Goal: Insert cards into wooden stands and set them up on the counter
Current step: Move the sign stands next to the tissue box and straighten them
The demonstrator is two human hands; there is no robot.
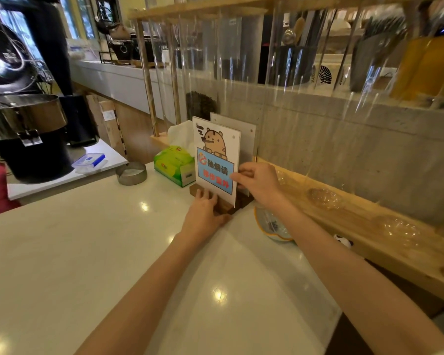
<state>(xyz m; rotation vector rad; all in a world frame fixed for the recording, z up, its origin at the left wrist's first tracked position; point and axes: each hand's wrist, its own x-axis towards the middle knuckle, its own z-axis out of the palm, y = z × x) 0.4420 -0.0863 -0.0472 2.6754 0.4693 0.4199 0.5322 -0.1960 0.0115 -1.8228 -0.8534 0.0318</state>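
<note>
A card (214, 152) with a cartoon tiger and a blue sign panel stands upright in a dark wooden stand (224, 207) on the white counter (87, 252). My right hand (256, 183) pinches the card's right edge. The stand's front left is under my left hand (203, 213), which presses on it. Right behind, a second grey card (244, 135) stands upright in another wooden stand (245, 199), mostly hidden by the first.
A green tissue box (174, 166) and a round metal ashtray (131, 172) sit left of the stands. A small dish (272, 225) lies to the right beside a wooden rack (369, 226) with clear tubes. A black machine (28, 139) stands far left.
</note>
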